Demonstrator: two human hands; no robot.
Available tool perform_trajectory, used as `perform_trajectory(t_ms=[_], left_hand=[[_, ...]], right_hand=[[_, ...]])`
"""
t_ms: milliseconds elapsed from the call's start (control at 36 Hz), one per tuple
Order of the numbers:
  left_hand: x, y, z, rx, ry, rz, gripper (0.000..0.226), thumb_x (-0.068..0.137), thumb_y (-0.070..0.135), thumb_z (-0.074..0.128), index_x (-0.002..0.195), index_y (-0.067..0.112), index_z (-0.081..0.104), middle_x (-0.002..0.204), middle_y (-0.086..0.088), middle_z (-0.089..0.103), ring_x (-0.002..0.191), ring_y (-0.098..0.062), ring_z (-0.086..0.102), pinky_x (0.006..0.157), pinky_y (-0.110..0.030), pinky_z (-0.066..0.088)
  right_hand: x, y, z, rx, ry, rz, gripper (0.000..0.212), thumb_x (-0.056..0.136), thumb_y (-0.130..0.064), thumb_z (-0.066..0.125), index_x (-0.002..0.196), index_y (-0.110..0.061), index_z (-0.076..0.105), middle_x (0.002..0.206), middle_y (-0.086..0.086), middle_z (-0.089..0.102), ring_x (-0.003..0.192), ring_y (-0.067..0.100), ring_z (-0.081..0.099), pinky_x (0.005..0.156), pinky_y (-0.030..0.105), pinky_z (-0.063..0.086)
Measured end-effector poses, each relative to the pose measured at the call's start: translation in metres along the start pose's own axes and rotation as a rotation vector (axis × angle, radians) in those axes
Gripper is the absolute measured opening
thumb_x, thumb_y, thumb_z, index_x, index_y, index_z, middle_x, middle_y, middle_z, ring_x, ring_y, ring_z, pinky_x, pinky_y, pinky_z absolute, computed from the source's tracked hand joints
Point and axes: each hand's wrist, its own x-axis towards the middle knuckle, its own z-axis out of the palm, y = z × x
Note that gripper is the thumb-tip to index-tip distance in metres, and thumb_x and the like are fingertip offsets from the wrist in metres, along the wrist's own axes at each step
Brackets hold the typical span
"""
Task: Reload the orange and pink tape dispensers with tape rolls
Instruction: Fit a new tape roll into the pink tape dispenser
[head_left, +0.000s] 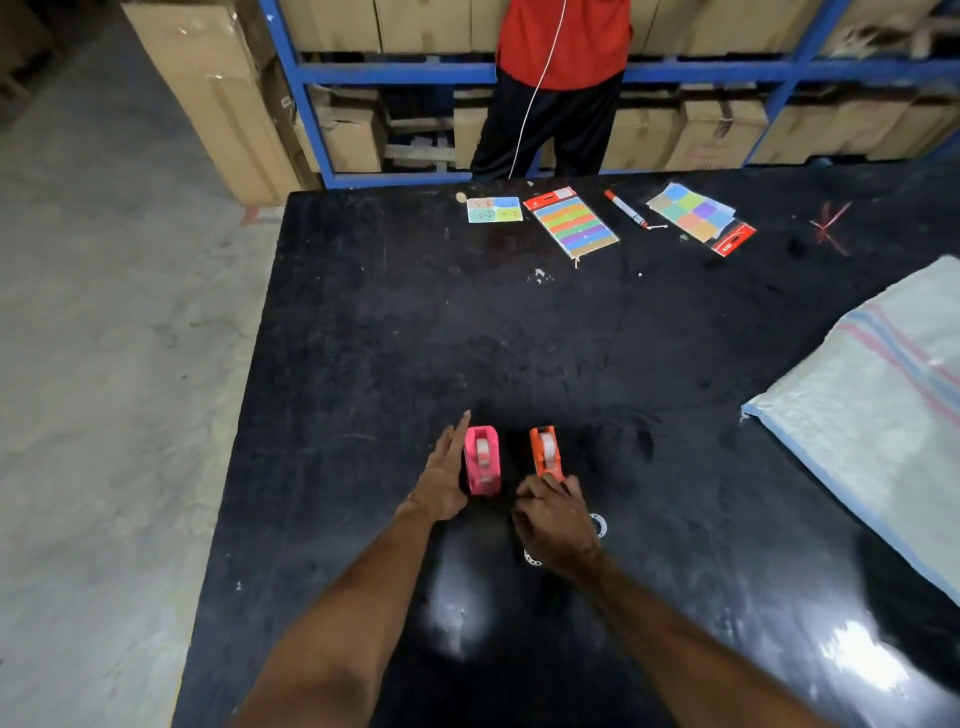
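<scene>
Low in the frame's centre, the pink dispenser (483, 460) and orange dispenser (545, 451) both show rolls; reloading looks nearly done. My left hand (441, 480) lies flat against pink, holding nothing; my right hand (553, 514) has its grip pinched on orange's near end.

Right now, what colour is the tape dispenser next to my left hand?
Pink. The dispenser beside your left hand shows best in the head view.

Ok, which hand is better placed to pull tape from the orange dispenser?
Probably the right hand: its fingers already rest at the near end of the orange dispenser. The left hand lies flat against the pink dispenser, farther away.
</scene>
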Motion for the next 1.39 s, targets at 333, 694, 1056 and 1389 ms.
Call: perform_trajectory(t_ms=[333, 694, 1056, 1389], left_hand=[[-0.081, 0.039, 0.065, 0.251, 0.176, 0.24, 0.048, 0.083, 0.015, 0.049, 0.13, 0.027, 0.05, 0.13, 0.007, 0.045, 0.106, -0.021, 0.059, 0.097, -0.038, 0.051], [-0.073, 0.057, 0.12, 0.488, -0.089, 0.229, 0.047, 0.091, 0.008, 0.054, 0.137, 0.019, 0.048, 0.146, -0.004, 0.034, 0.129, -0.029, 0.04, 0.106, -0.039, 0.044], [-0.07, 0.019, 0.065, 0.396, 0.026, 0.239, 0.047, 0.09, 0.016, 0.057, 0.136, 0.018, 0.049, 0.139, -0.002, 0.051, 0.131, -0.022, 0.045, 0.113, -0.029, 0.033], [-0.07, -0.038, -0.083, 0.353, 0.263, 0.253, 0.037, 0.084, 0.016, 0.068, 0.121, 0.012, 0.064, 0.122, -0.008, 0.063, 0.117, -0.028, 0.058, 0.104, -0.038, 0.045]], right_hand=[[-0.064, 0.064, -0.018, -0.15, -0.069, 0.347, 0.031, 0.081, -0.03, 0.058, 0.108, -0.017, 0.062, 0.104, 0.006, 0.06, 0.094, 0.029, 0.058, 0.077, 0.044, 0.045], [-0.078, 0.063, -0.016, 0.009, -0.349, 0.351, 0.052, 0.09, -0.02, 0.06, 0.139, -0.022, 0.044, 0.135, 0.006, 0.043, 0.121, 0.028, 0.05, 0.089, 0.039, 0.053], [-0.055, 0.061, -0.033, 0.066, -0.291, 0.271, 0.05, 0.084, -0.035, 0.06, 0.127, -0.014, 0.046, 0.124, 0.005, 0.055, 0.113, 0.024, 0.059, 0.087, 0.035, 0.05], [0.034, 0.007, -0.064, 0.135, -0.172, 0.228, 0.048, 0.08, -0.034, 0.063, 0.122, -0.015, 0.049, 0.119, 0.006, 0.055, 0.101, 0.034, 0.063, 0.076, 0.037, 0.047]])
